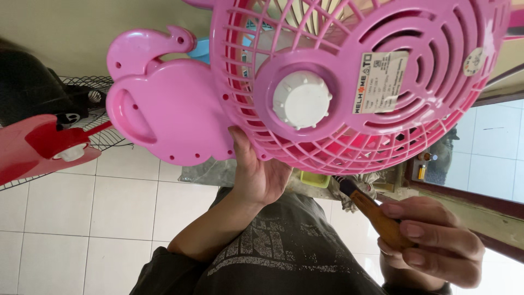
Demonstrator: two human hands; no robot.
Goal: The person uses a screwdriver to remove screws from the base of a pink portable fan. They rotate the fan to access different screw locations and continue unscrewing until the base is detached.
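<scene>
A pink fan [349, 82] is held up by the left hand [259, 175], fingers wrapped under its back grille. Below and right of it, the right hand [436, 240] grips a wooden-handled screwdriver [371, 213]. The white back cap [301, 100] remains attached; grille intact.

Two fans are in the room: one pink fan [338, 82] held up close, and one red fan [49, 145] off to the side with one wire grille [93, 104] behind it. One white round cap [302, 99] sits on the pink fan's back, beside one label [380, 82] and one small round sticker [474, 61]. One wooden-handled tool [376, 218]. Two hands: the left hand [261, 175] and the right hand [436, 240].
</scene>
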